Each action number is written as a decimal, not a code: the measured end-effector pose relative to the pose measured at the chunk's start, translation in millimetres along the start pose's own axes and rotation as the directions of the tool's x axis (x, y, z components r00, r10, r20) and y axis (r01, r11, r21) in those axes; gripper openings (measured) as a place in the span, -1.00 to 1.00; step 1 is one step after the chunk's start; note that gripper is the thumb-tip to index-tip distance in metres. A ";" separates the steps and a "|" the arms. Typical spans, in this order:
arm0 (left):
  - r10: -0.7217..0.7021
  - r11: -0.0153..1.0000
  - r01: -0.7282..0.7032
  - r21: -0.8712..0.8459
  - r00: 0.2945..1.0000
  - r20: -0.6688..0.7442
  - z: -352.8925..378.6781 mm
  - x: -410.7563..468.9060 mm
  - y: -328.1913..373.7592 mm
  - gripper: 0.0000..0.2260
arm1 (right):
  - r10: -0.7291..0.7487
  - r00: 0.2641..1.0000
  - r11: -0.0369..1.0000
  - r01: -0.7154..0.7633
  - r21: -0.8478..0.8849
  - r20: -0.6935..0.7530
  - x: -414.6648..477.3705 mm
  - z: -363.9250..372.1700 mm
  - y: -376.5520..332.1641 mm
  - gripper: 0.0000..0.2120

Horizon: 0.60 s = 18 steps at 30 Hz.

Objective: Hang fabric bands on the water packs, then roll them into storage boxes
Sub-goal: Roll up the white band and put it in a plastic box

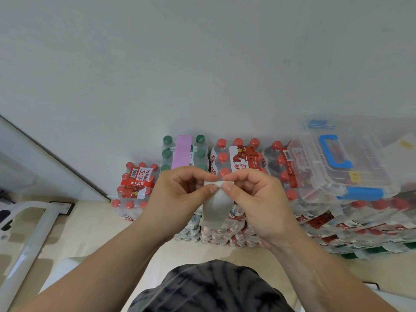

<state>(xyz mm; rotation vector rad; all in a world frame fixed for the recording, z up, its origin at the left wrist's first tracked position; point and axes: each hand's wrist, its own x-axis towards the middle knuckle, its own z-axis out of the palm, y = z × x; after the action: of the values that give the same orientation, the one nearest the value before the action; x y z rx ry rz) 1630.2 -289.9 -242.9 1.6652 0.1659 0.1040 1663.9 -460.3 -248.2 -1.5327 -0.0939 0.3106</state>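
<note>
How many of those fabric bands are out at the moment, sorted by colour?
Pink band, lying over the green-capped pack: 1
Pale grey band, pinched by the left hand and the right hand: 1
Total: 2

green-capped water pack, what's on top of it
A pink fabric band lies along the top of the green-capped pack, between its cap rows. Its near end is covered by the left hand.
</note>
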 end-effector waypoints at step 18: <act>-0.029 0.999 0.030 -0.044 0.999 0.020 5.4 0.0 6.1 -0.76 | -0.079 0.997 0.997 0.079 -0.021 -0.017 1.4 -5.9 2.3 -0.89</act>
<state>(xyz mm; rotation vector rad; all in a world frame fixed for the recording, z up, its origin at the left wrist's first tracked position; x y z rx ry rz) 1631.5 -295.7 -237.4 1.6187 0.1725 0.0691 1666.4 -465.7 -250.9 -1.5472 -0.1436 0.2337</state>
